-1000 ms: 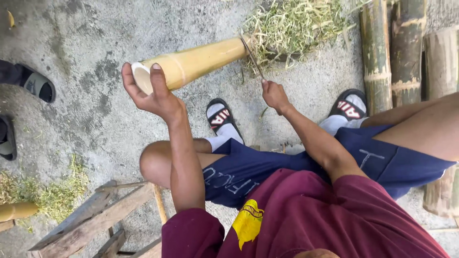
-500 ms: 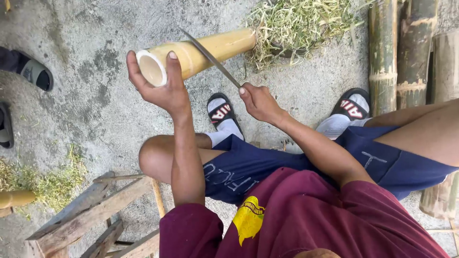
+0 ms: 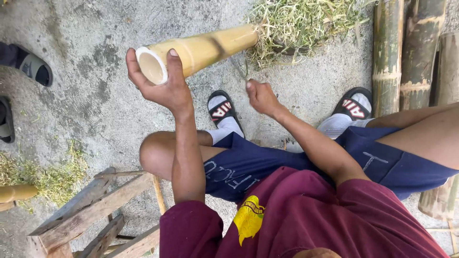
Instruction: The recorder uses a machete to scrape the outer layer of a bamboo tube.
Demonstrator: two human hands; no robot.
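1. The left hand (image 3: 162, 86) holds a peeled bamboo pole (image 3: 201, 50) at its near, cut end. The thumb runs up one side of the hollow rim and the fingers (image 3: 176, 64) curl over the top, so the fingers are clamped on the pole.
2. The pole's long axis runs from that open end, at upper left, away and to the right. Its far end disappears into a pile of green shavings (image 3: 306, 24) on the concrete floor (image 3: 86, 110). The near end is lifted clear of the floor and the far end sits low, so the pole slopes down away from the person.
3. The right hand (image 3: 260, 98) sits below and to the right of the pole's middle, near it but not touching. Its fingers are drawn together into a loose fist. A thin dark line rises from the fist toward the pole, but it is too faint to say whether a tool is held.
4. The left hand is therefore on the pole, and the right hand is the free one. The bare yellow shaft lies up and slightly left of the right hand.
5. Around them: sandalled feet (image 3: 224, 112) below the pole, upright green bamboo stalks (image 3: 387, 62) at right, a wooden frame (image 3: 91, 210) at lower left.
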